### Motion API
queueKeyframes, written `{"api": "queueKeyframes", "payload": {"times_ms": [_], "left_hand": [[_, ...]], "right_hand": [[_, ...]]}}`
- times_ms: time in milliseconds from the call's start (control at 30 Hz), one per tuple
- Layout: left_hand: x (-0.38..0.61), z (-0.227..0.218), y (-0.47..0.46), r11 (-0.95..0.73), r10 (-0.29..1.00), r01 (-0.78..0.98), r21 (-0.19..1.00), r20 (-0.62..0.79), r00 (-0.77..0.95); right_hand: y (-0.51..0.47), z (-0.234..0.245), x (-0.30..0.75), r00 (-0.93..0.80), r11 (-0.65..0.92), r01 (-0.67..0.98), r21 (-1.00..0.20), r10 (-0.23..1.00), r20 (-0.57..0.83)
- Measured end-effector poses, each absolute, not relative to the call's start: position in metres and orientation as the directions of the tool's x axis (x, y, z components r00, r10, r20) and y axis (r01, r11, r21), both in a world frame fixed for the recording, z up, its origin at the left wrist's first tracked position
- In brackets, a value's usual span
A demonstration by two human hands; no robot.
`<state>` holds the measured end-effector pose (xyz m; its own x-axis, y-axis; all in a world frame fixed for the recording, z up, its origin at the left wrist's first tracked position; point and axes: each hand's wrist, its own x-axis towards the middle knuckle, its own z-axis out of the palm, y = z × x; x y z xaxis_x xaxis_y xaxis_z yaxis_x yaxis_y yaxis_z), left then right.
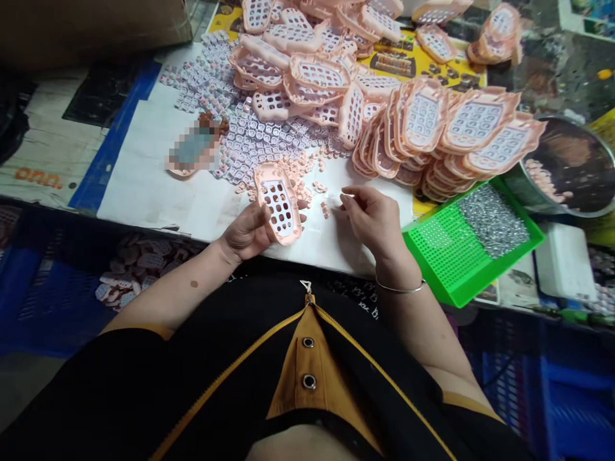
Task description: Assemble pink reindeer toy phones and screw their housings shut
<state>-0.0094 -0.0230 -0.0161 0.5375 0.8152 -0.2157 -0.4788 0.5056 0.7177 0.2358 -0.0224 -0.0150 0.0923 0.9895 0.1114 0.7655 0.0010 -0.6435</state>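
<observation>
My left hand point(252, 229) grips a peach plastic shell point(280, 203) with a white inner panel full of holes, tilted upright just above the white work surface. To its right, my right hand point(372, 214) hovers with thumb and fingertips pinched together; whether a small part is between them I cannot make out. Small peach plastic pieces point(300, 186) lie scattered behind the held shell, and a few sit near my right fingertips. Behind them spreads a heap of small white key pieces point(254, 141). A phone-shaped item with a blurred screen point(195, 150) lies to the left.
Many peach shells point(317, 70) are piled at the back, with stacks of them point(423, 118) at right. A green basket point(442, 288) holds small metal parts. Behind it stands a metal bowl point(596, 208) with peach pieces. A cardboard box point(91, 32) is at far left.
</observation>
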Motion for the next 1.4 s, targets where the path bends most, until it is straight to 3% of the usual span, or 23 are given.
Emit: {"api": "queueKeyframes", "payload": {"times_ms": [100,233,300,433,500,567,733,800,1067,1167,1300,1400], "left_hand": [[-0.009,-0.016,-0.023,0.496,0.82,-0.476,0.726,-0.21,0.533],[-0.008,-0.017,-0.023,0.489,0.833,-0.49,0.721,-0.221,0.507],[-0.008,-0.017,-0.024,0.488,0.837,-0.495,0.719,-0.225,0.499],[-0.008,-0.016,-0.025,0.477,0.838,-0.476,0.739,-0.218,0.501],[-0.007,-0.017,-0.025,0.466,0.838,-0.47,0.749,-0.203,0.507],[-0.006,-0.018,-0.025,0.455,0.836,-0.469,0.757,-0.182,0.518],[-0.006,-0.023,-0.024,0.444,0.841,-0.5,0.744,-0.153,0.519],[-0.006,-0.023,-0.023,0.453,0.844,-0.52,0.725,-0.161,0.512],[-0.009,-0.022,-0.022,0.485,0.828,-0.525,0.7,-0.174,0.533],[-0.009,-0.022,-0.024,0.484,0.831,-0.534,0.693,-0.173,0.529],[-0.01,-0.022,-0.025,0.513,0.821,-0.566,0.645,-0.177,0.543],[-0.011,-0.021,-0.025,0.539,0.798,-0.542,0.645,-0.185,0.573]], "right_hand": [[-0.023,-0.019,0.244,-0.166,0.284,0.846,-0.452,0.945,0.282],[-0.02,-0.021,0.248,-0.447,0.501,0.834,-0.232,0.859,0.248],[-0.02,-0.02,0.245,-0.443,0.506,0.83,-0.236,0.854,0.271],[-0.033,-0.015,0.222,-0.354,0.527,0.735,-0.427,0.835,0.421],[-0.043,-0.011,0.205,-0.341,0.572,0.677,-0.463,0.801,0.492],[-0.051,-0.008,0.188,-0.366,0.625,0.663,-0.412,0.751,0.55],[-0.053,-0.003,0.171,-0.465,0.689,0.714,-0.12,0.596,0.655],[-0.051,-0.002,0.173,-0.508,0.736,0.672,-0.079,0.535,0.675],[-0.063,0.006,0.186,-0.693,0.814,0.577,-0.07,0.533,0.485],[-0.06,0.01,0.193,-0.691,0.826,0.522,-0.21,0.555,0.464],[-0.024,0.011,0.205,-0.55,0.735,0.476,-0.482,0.677,0.489],[0.024,0.003,0.202,-0.33,0.484,0.74,-0.467,0.867,0.374]]}}
